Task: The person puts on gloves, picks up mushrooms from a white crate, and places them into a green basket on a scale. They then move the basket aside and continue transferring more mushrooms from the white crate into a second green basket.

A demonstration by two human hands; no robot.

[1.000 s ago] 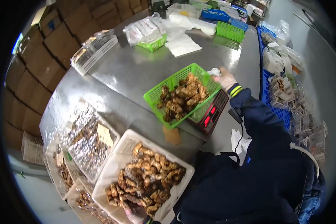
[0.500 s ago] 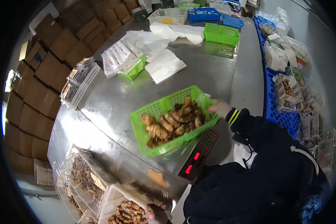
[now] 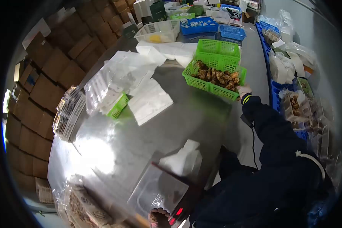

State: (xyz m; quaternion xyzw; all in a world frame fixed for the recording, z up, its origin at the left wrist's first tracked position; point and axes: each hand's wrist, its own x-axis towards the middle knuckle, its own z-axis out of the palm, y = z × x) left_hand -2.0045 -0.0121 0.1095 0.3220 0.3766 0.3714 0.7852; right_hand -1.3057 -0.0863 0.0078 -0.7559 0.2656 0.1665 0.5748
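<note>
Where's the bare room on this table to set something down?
Bare steel tabletop stretches between the flat white paper sheet, the filled green plastic basket and the dark red digital scale. The far end is crowded with blue plastic baskets.

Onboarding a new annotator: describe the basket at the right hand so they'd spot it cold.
Start at the big metal table and look toward its far right, where a dark sleeve with yellow stripes reaches out. The right hand there grips the end of a bright green mesh basket. Unlike the similar second basket just behind, it shows brown, knobbly pieces inside.
</note>
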